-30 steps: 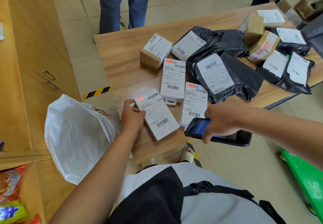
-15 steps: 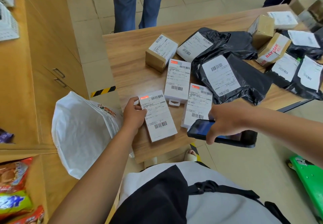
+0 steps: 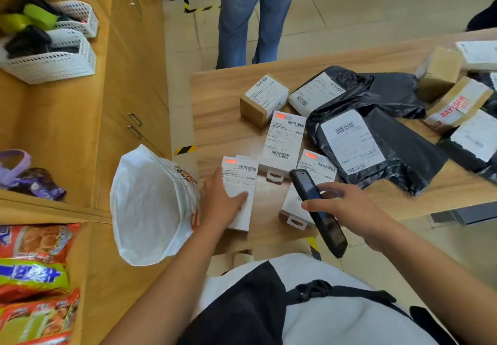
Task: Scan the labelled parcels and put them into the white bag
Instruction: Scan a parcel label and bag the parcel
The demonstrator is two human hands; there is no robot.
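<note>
Left grip [image 3: 220, 202] grasps 1 white labelled parcel [image 3: 240, 180], thumb across its label. Since 0.5 s ago the parcel has shifted to the left edge of the surface [image 3: 220, 107], just beside the open white bag [image 3: 150, 210]. Right grip [image 3: 347, 210] holds the scanner [image 3: 329, 230], now swung lengthwise over a 2nd parcel [image 3: 318, 165].

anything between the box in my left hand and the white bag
Nothing visible does. The left hand grips the white box at the table edge, and the white bag stands open just beside it; only the hand itself lies between.
</note>
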